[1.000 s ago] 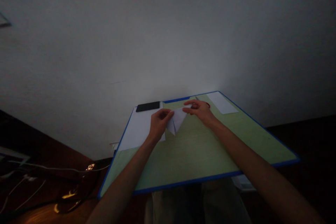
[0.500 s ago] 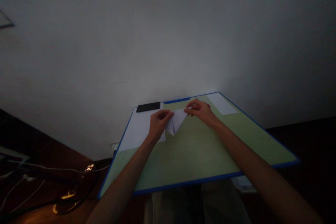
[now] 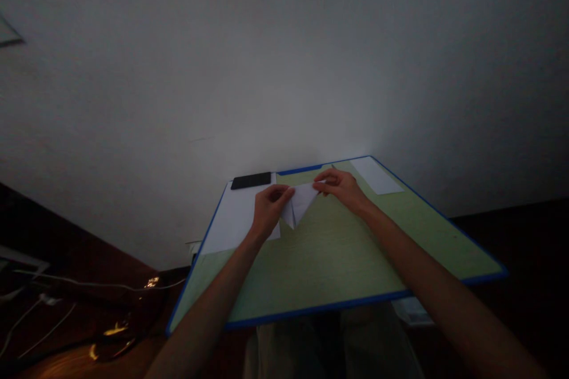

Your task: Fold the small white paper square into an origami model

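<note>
A small folded white paper [image 3: 303,200], triangular with its tip pointing toward me, is held over the middle of the green board [image 3: 320,266]. My left hand [image 3: 269,206] pinches its left upper part, thumb on the near face. At the opposite upper corner, my right hand [image 3: 340,188] grips it between thumb and fingers. A crease or slit runs down to the lower tip. The fingers behind the paper are partly hidden.
White sheets [image 3: 222,228] lie on the board's left side, with a black phone-like slab [image 3: 251,180] at their far edge. A white paper strip [image 3: 377,176] lies at the far right. Behind the board stands a pale wall [image 3: 284,71]. White cables [image 3: 89,283] run at lower left.
Almost nothing differs. My right hand's fingers have shifted very slightly on the paper's corner; both hands keep their hold.
</note>
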Demonstrator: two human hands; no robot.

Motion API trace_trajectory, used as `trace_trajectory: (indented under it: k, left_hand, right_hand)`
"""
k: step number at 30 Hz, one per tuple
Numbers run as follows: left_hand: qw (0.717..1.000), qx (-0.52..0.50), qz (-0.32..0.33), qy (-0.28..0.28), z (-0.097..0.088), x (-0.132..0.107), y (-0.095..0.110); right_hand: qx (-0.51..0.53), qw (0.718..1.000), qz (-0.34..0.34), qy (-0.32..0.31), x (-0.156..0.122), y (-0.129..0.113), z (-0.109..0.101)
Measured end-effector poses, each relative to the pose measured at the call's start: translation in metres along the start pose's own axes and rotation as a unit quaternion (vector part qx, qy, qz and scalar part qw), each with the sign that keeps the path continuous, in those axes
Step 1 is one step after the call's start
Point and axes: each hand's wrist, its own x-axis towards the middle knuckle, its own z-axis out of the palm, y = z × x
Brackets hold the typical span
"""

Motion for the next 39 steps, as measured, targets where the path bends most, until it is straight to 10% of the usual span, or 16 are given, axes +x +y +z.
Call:
trace_trajectory:
  k: [32,39]
  left_hand:
    - [0.999,-0.038,-0.021,0.026,0.003,-0.003,0.000]
    - [0.998,-0.051,-0.014,0.039,0.006,-0.006,-0.003]
  right_hand:
    - [0.033,0.994,0.072,0.077,0.002,0.007,0.004]
    - [0.034,0.995,0.075,-0.061,-0.004,0.009,0.022]
